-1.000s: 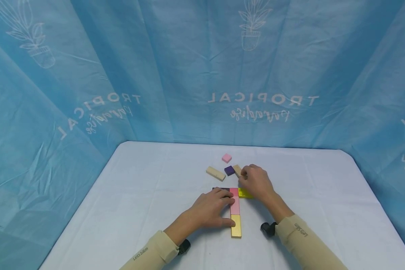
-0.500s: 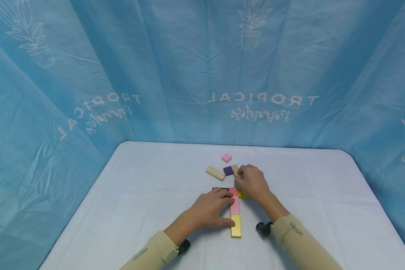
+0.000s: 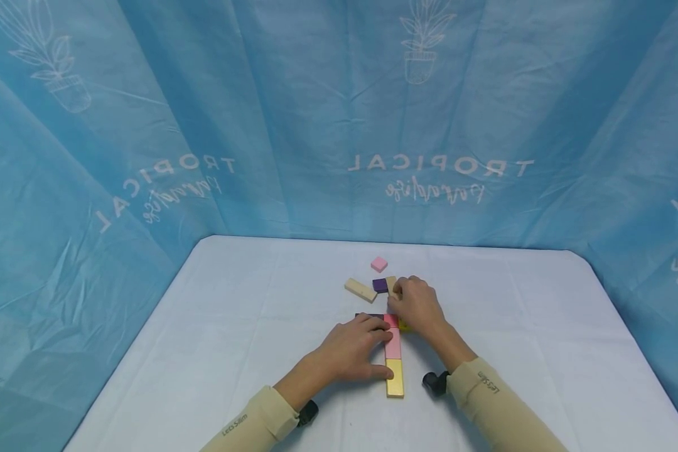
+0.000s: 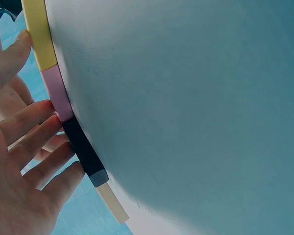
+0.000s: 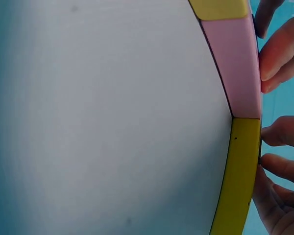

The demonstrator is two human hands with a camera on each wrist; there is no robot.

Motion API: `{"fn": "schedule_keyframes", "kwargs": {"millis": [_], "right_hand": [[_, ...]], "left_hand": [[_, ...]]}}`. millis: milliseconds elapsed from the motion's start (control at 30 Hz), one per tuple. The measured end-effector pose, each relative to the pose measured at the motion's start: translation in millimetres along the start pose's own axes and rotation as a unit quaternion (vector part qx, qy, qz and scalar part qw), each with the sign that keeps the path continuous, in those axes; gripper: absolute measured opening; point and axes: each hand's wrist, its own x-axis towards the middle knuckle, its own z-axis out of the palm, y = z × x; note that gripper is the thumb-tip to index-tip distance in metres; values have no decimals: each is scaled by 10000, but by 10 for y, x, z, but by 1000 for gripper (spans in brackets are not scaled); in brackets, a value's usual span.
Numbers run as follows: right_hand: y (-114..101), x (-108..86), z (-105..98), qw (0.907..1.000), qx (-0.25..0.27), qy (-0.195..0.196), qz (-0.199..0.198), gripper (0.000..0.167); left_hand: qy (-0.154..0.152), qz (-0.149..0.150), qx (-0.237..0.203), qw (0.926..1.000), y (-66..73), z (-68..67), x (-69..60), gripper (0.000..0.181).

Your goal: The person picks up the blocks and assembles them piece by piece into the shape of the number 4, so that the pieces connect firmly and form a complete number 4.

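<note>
On the white table, a T of flat blocks is laid out in the head view: a gold block, a light pink block, a deeper pink block, a dark block and a yellow block. My left hand rests with spread fingers along the stem's left side, fingertips touching it. Beyond the crossbar, my right hand pinches a beige block, partly hidden by the fingers. A purple block lies against that beige block's left side.
Another beige block lies slanted to the left of the purple one. Farther back is a small pink square block. Blue printed curtains hang behind the white table and at its sides.
My right hand has moved left, turning the beige block more upright and shifting the purple block slightly left. More of the yellow block is covered now. My left hand stays put.
</note>
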Motion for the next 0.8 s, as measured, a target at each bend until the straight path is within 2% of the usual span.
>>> {"fn": "schedule_keyframes", "kwargs": {"millis": [400,667,800], "right_hand": [[-31,-5,36,10000,4,-41,0,30],[-65,-13,36,9993,-238,-281,37,44],[-65,-10,36,9990,-295,-349,17,46]], "left_hand": [[-76,-20,-44,10000,5,-14,2,70],[-91,-33,-31,9999,4,-7,4,70],[-65,-15,-47,10000,-1,-4,6,70]]}}
